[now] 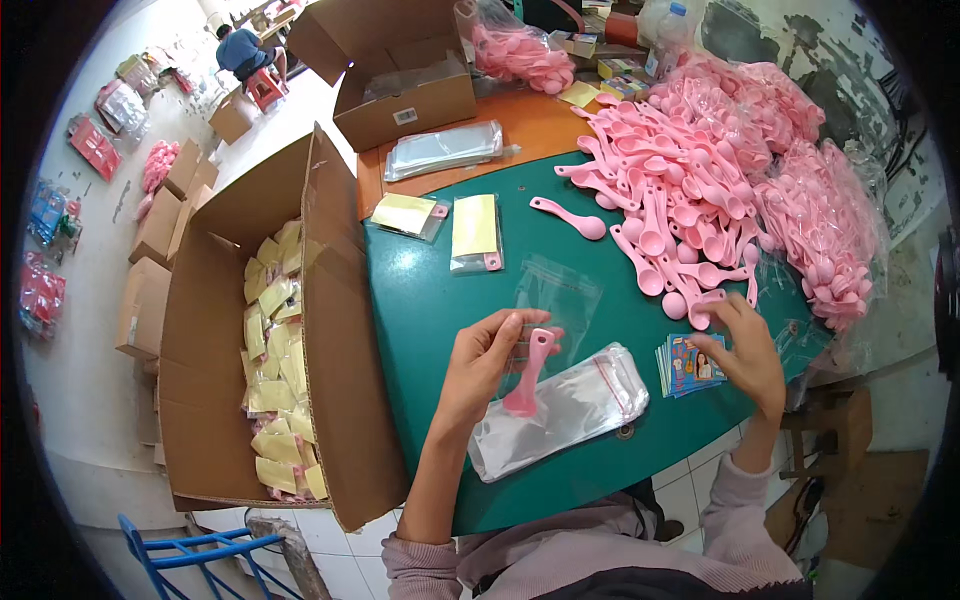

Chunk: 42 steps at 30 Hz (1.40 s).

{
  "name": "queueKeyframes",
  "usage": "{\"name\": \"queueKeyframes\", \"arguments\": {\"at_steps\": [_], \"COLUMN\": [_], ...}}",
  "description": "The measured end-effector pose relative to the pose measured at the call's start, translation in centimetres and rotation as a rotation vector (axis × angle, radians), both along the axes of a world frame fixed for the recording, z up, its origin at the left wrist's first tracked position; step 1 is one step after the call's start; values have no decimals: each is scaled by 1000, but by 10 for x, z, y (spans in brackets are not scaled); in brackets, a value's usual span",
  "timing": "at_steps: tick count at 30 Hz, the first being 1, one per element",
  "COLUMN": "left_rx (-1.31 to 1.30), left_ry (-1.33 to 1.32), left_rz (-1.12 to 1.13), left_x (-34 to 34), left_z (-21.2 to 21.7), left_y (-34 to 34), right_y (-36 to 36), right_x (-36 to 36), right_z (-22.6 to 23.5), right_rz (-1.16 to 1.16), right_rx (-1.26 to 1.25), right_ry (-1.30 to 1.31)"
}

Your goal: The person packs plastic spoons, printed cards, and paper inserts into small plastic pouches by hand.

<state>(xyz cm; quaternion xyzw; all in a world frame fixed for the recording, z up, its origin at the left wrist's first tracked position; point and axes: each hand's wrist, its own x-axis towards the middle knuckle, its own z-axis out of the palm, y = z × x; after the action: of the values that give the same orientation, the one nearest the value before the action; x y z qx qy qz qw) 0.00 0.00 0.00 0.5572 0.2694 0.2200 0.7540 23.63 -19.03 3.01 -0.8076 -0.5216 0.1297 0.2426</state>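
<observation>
My left hand point(490, 357) is closed on a pink plastic spoon point(532, 368), its handle end up, and on a clear plastic bag point(575, 297) that spreads behind the fingers. Under the spoon lies a stack of clear bags point(585, 410). My right hand point(748, 355) is over the right side of the table, thumb and fingers apart. Its fingertips are at a spoon point(702, 310) on the near edge of a big heap of pink spoons point(665, 185); whether they touch it I cannot tell. Just below that hand sits a stack of blue printed cards point(685, 366).
Two packed bags with yellow cards point(474, 225) lie at the far left of the green table point(420, 310). An open carton point(335, 330) of similar packs stands left. Behind are more bags point(443, 150), another carton point(405, 105) and bagged spoons point(820, 235). A person point(240, 50) sits far off.
</observation>
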Motion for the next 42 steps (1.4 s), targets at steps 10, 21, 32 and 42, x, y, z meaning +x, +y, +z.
{"name": "queueKeyframes", "arguments": {"at_steps": [10,21,32,42], "left_rx": [-21,1,70,363], "left_ry": [31,39,75,167], "left_rz": [-13,-35,-221,-250], "left_x": [-3,-1,-1,21], "left_z": [-2,1,5,19], "left_y": [1,-1,4,19], "right_y": [-25,-23,14,94], "right_x": [4,13,-2,-6], "right_z": [-38,-36,12,32], "right_rz": [-128,-74,-103,515], "right_rx": [60,89,157,174], "right_ry": [-209,-40,451,248]}}
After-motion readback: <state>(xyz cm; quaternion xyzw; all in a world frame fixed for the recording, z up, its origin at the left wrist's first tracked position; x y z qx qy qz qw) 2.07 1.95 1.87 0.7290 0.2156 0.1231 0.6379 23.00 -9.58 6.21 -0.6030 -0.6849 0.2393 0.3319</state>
